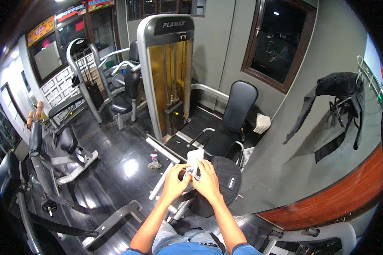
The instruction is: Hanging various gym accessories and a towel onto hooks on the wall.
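Note:
In front of my body, my left hand [176, 179] and my right hand [208, 178] are close together with their fingertips on a small white object [195, 155]. Thumbs and fingers of both hands pinch its near end. Its exact kind cannot be told, since the fingers cover part of it. Just beyond and to the right lies a dark round padded piece [227, 181] bearing writing. Beneath the hands, the silver tubes [161, 181] of a gym machine partly show.
A Plamax weight-stack machine [166, 79] stands ahead with a black padded seat [218, 142]. A grey cloth [154, 165] lies on the dark floor. Other machines, including a bench [68, 140], stand left. Dark straps [338, 84] hang on the right wall. Another frame [325, 234] is at lower right.

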The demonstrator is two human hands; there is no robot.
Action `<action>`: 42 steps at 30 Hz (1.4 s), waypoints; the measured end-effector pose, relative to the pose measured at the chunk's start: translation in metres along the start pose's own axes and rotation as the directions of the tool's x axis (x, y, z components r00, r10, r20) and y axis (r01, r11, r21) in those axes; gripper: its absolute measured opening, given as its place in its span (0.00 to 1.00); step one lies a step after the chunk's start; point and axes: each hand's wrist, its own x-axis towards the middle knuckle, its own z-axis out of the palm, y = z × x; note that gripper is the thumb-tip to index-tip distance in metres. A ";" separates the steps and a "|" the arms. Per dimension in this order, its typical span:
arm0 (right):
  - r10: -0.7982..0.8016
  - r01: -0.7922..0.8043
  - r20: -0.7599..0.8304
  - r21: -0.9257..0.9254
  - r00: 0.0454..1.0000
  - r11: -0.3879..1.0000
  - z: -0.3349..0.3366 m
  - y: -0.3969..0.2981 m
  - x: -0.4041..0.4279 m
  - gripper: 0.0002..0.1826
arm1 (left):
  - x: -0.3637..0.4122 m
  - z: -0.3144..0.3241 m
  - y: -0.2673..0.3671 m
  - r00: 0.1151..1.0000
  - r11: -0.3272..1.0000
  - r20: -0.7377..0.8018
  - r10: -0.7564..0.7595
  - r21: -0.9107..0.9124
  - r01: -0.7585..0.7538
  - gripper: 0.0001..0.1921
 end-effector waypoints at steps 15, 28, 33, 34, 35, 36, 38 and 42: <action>-0.007 0.000 0.178 0.038 0.984 0.999 -0.014 0.023 0.009 0.22 | 0.011 0.003 -0.037 0.978 0.999 0.203 0.040 -0.040 -0.032 0.31; 0.338 -0.303 0.133 0.800 0.932 0.518 -0.034 0.027 0.035 0.14 | 0.053 0.021 -0.018 0.985 0.993 0.128 0.116 -0.027 -0.113 0.40; 0.147 -0.106 0.007 0.723 0.989 0.683 -0.029 0.034 0.038 0.15 | 0.053 0.027 -0.004 0.983 0.992 0.138 0.121 -0.057 -0.115 0.46; 0.098 -0.055 -0.020 0.703 0.995 0.709 -0.030 0.031 0.039 0.15 | 0.053 0.030 -0.005 0.983 0.992 0.135 0.121 -0.054 -0.115 0.46; 0.095 -0.054 -0.019 0.704 0.995 0.708 -0.031 0.028 0.042 0.15 | 0.052 0.035 -0.009 0.986 0.986 0.061 0.152 -0.085 -0.147 0.47; 0.047 -0.006 -0.043 0.673 0.998 0.739 -0.033 0.025 0.044 0.15 | 0.052 0.037 -0.010 0.983 0.977 -0.012 0.182 -0.115 -0.182 0.48; -0.003 0.044 -0.064 0.641 0.998 0.767 -0.035 0.017 0.048 0.15 | 0.053 0.039 -0.013 0.996 0.974 -0.009 0.092 -0.207 -0.092 0.47; -0.036 0.002 0.027 0.765 0.999 0.644 -0.045 -0.015 0.061 0.15 | 0.060 0.031 -0.003 0.995 0.945 -0.083 -0.062 -0.325 0.032 0.27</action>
